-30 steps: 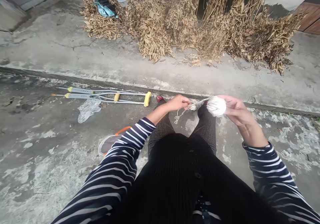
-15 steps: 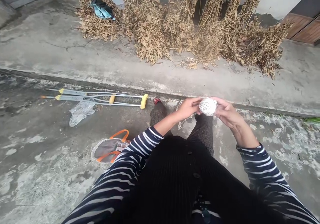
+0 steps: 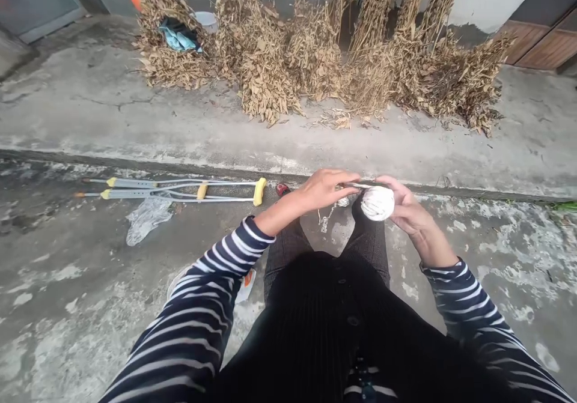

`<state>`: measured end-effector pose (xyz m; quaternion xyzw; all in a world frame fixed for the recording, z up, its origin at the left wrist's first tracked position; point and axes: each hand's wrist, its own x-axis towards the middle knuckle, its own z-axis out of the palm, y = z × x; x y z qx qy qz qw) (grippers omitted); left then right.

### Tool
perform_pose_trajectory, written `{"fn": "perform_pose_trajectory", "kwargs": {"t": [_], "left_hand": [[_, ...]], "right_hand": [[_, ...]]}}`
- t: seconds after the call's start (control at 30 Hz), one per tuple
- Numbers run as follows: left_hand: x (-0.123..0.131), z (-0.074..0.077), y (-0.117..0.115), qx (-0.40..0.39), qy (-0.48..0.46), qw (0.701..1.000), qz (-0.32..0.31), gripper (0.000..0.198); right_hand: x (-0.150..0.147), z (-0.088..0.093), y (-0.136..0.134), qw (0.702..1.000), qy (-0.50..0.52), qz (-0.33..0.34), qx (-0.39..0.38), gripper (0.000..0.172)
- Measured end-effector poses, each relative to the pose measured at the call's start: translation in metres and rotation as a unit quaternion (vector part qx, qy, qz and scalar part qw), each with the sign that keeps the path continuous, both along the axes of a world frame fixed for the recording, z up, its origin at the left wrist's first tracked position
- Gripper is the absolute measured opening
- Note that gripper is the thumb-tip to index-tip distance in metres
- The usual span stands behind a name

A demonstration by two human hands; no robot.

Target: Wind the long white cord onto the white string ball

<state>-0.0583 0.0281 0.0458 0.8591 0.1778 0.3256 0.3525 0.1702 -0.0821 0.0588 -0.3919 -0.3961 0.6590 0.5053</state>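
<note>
A ball of white yarn is held in my right hand, thumb and fingers closed on its right side. My left hand is just left of the ball, its fingers pinched on a strand of white yarn that runs across to the ball's top. Below my left hand, between my legs, loose white yarn trails near the ground, with a small white clump partly hidden by the fingers.
A pair of crutches with yellow pads lies on the ground at left, beside a crumpled clear plastic bag. My left sleeve mostly covers a bag with orange handles. Dried plant bundles lean along the wall beyond a low concrete step.
My left hand has moved left, off the ball, drawing a strand between it and the ball. My right hand still holds the ball, which has shifted slightly down. The left sleeve now covers more of the bag.
</note>
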Motion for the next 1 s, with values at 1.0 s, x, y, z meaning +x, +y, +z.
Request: {"fn": "perform_pose_trajectory", "kwargs": {"t": [1.0], "left_hand": [[-0.032,-0.009,0.018,-0.519,0.116,0.814,-0.233,0.035]], "right_hand": [[0.020,0.011,0.011,0.995,-0.091,-0.005,-0.030,0.043]]}}
